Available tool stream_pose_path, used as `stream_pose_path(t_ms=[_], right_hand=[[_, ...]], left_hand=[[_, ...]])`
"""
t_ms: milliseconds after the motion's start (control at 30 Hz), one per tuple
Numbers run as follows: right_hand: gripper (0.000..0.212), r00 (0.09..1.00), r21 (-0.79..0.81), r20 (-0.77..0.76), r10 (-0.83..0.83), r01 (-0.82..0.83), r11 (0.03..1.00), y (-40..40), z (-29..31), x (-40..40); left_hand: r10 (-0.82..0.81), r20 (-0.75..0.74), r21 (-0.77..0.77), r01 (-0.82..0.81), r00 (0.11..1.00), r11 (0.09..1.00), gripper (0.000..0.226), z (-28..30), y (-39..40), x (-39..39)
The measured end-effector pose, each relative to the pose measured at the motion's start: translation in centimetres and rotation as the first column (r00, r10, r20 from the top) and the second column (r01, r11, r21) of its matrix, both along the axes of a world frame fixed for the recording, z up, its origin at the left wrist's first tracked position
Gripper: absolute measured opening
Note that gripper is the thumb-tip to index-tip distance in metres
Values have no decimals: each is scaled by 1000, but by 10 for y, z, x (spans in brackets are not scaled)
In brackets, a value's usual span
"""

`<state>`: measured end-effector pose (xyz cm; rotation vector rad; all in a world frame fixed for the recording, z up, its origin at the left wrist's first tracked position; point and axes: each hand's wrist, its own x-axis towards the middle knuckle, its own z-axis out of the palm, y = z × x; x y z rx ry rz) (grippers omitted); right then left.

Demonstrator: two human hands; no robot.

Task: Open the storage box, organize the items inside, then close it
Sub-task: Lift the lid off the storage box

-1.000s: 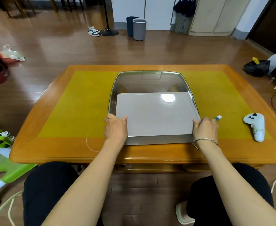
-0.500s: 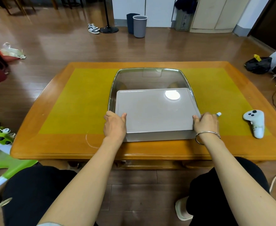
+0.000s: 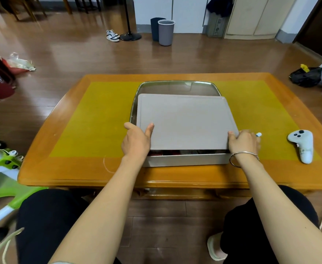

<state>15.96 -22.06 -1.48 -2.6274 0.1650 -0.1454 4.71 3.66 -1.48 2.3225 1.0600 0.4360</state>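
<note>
Since half a second ago, you have raised the near edge of the grey lid (image 3: 186,121) off the storage box (image 3: 186,160), so a dark gap now shows between the two, with red and dark items just visible inside but too hidden to name. Your left hand (image 3: 136,142) grips the lid's near left corner, thumb lying on top and the other fingers curled under the edge. Your right hand (image 3: 245,142) holds the near right corner, fingertips hooked over the rim and a bracelet (image 3: 244,156) on the wrist. The lid tilts up toward you while its far edge stays low over the box. The box sits on a glass panel (image 3: 177,87) in the middle of the wooden table (image 3: 80,168), close to the near edge. A white controller (image 3: 302,144) lies on the table well to the right, and a small white-tipped marker (image 3: 258,134) pokes out just behind your right hand.
</note>
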Motion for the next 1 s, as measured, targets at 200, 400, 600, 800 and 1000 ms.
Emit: stream_pose_path(t_ms=[200,400,600,800,1000], right_hand=[[31,1000,646,-5,30,-20,763,6,20,9],[22,984,934,-107,143,50,354,16,45,4],[7,955,894,294,43,-291,341,38,104,-7],[7,704,575,708,62,-625,528,57,152,-16],[3,487,87,776,400,-711,698,72,159,-26]], left_hand=[[-77,49,-7,78,996,997,61,7,19,-1],[-150,72,18,149,986,989,51,30,35,5],[-217,15,183,210,976,960,49,68,42,23],[-321,127,134,304,938,943,31,119,45,33],[-289,387,-73,342,876,937,40,168,43,18]])
